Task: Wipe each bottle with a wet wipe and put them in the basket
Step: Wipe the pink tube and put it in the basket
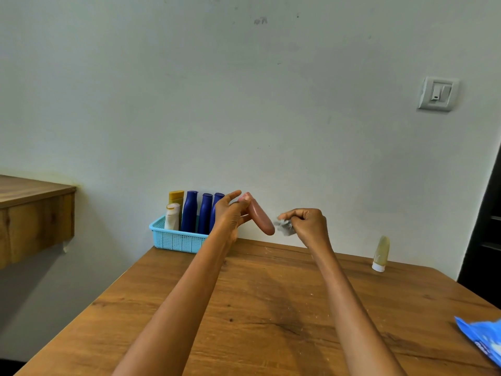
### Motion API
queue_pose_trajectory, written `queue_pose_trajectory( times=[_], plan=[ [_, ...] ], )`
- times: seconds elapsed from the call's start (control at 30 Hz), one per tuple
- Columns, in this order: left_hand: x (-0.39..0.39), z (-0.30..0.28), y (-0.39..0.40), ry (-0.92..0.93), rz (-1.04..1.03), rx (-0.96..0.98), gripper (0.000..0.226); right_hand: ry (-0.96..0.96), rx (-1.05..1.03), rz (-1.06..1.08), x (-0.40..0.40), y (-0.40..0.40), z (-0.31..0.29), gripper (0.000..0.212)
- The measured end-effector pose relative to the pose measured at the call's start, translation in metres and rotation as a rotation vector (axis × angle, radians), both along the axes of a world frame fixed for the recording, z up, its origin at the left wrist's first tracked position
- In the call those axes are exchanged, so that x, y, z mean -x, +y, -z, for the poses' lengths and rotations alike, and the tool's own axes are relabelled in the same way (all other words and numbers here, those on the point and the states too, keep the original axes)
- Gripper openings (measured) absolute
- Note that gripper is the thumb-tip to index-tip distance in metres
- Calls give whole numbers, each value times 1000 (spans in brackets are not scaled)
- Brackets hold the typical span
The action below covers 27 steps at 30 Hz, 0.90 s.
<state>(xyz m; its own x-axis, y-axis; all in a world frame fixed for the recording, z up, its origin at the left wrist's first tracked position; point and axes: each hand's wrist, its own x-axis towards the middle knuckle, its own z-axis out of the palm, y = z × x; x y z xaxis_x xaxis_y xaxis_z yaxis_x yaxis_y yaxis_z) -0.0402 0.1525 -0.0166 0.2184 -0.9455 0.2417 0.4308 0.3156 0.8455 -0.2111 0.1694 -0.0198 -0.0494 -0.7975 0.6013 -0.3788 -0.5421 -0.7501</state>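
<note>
Pink bottle (259,216) up in the air above the table's (271,308) far edge, tilted, gripped near its cap by the left hand (230,213), one finger sticking out. Right hand (306,225) pinches a crumpled wipe (284,226) against the bottle's lower end. Behind sits the basket (176,238) with three blue bottles (189,211); a clear tube (381,253) stands well off right.

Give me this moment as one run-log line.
left hand: holds pink bottle tilted in air | right hand: pinches wet wipe at bottle's lower end | basket: five bottles | table: one yellowish bottle left
</note>
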Motion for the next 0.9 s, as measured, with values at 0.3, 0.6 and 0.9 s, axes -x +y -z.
queue_pose_trajectory(
  times=[0.3,0.6,0.9],
  plan=[
    [12,-2,4,-142,153,-22,35,199,181,-74,-27,7,-3,39],
    [8,-12,8,44,68,-156,6,424,414,-60,-28,14,0,28],
    [-5,-8,4,106,18,-198,8,572,510,-25,-26,19,5,23]
  ],
)
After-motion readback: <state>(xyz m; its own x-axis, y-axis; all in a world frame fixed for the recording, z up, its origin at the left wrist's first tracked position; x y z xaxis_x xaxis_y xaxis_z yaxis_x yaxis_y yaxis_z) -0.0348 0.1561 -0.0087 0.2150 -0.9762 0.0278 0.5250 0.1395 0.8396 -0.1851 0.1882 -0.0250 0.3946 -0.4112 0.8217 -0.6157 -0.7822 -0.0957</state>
